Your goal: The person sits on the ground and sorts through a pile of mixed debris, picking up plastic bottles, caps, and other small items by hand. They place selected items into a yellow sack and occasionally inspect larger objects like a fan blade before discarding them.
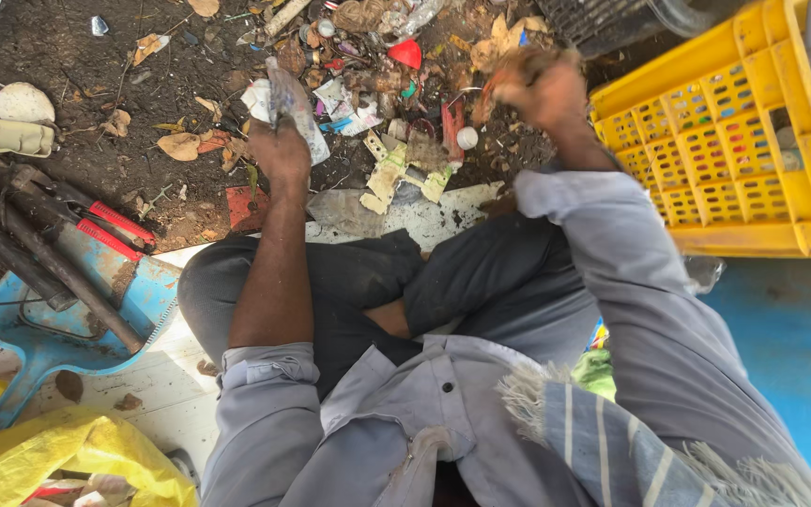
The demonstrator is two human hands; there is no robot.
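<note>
I sit cross-legged on the ground in front of a pile of mixed scraps (377, 75) lying on dark soil. My left hand (279, 145) reaches forward and grips a crumpled clear plastic wrapper (293, 103) at the near edge of the pile. My right hand (542, 89) is raised over the pile's right side, next to the yellow crate (734, 160), and is closed around a small brownish and orange scrap (504, 75); motion blur hides what it is.
A yellow plastic crate stands at the right. A blue dustpan (58, 319) holding pliers with red handles (96, 221) and dark metal rods lies at the left. A yellow bag (58, 460) sits at the bottom left. A black basket (603, 23) is behind the pile.
</note>
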